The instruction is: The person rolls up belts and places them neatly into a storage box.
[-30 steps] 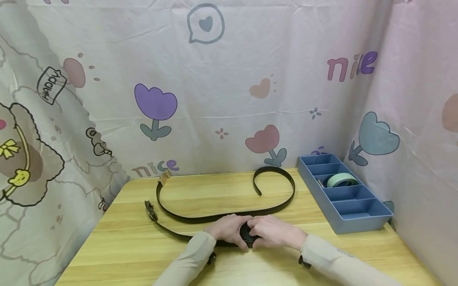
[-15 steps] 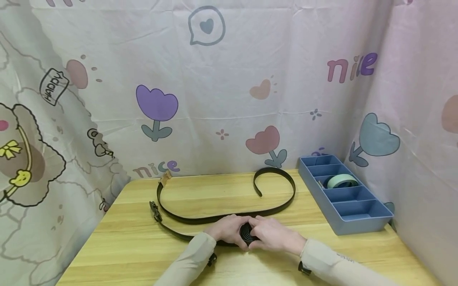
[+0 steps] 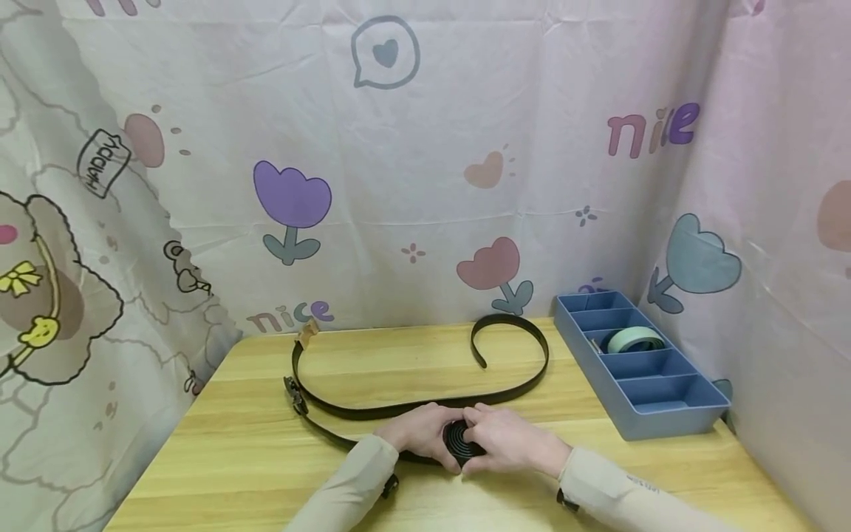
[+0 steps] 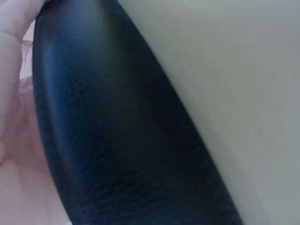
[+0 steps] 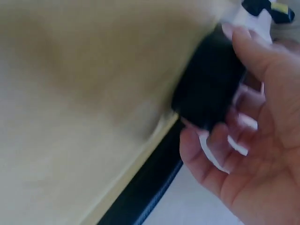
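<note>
Nearest us, two pale sleeves (image 3: 614,484) reach in over the bench (image 3: 199,473), a small dark device (image 3: 566,499) strapped at each wrist. Beyond the cuffs, we see the left hand (image 3: 420,431) and the right hand (image 3: 508,440) meeting round a coiled black belt (image 3: 457,442), which stands on its edge at the near middle of the bench, its spiral facing us. The left fingers are curled about the coil's left side, thumb at the near edge; the right fingers are bent round the other side, thumb low, so both grasp it with only the coil's width between them. The hands cover much of its rim from us, and in the left wrist view black strap fills much of the sight. The uncoiled length runs left from the roll, partly behind the left forearm, to a dark buckle (image 3: 295,396). Just past the hands, a second black belt (image 3: 399,408) lies loose, with a gold-toned buckle (image 3: 306,335) at its left end and a wide loop at its right. At the far right we find a blue divided tray (image 3: 638,423), a pale green rolled strap (image 3: 628,338) in its middle compartment. Behind everything hangs a patterned cloth (image 3: 412,170).
</note>
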### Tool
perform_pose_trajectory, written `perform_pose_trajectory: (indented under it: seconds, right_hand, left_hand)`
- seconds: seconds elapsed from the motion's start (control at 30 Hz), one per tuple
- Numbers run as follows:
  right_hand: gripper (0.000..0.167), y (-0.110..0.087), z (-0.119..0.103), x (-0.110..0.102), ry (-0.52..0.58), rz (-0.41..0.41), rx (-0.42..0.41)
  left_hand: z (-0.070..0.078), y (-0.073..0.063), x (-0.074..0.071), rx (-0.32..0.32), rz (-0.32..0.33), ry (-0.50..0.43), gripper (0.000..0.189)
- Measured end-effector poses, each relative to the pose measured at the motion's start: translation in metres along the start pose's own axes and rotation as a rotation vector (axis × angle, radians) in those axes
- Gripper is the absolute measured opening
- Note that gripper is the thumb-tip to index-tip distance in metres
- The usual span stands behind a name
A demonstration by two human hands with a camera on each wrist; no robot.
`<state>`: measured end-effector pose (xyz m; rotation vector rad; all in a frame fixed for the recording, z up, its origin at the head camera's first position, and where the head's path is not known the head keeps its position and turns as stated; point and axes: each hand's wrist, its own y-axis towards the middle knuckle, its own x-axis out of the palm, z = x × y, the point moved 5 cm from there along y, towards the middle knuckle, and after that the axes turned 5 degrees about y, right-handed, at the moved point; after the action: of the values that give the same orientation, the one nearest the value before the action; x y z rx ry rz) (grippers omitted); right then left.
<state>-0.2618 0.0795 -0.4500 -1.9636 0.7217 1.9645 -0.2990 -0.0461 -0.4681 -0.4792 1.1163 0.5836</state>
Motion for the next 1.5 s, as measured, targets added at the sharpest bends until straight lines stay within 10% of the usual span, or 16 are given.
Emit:
perform_pose_trajectory:
  seconds: [0.73, 1.5]
  right_hand:
    - [0.029, 0.008, -0.006, 0.002, 0.006, -0.017, -0.053]
    - [0.03, 0.002, -0.002, -0.007, -0.005, -0.053, -0.154]
  left_hand:
    - [-0.001, -0.005, 0.004, -0.05, 0.047, 0.026, 0.057]
    - [0.001, -0.002, 0.004, -0.031, -0.06, 0.035, 0.061]
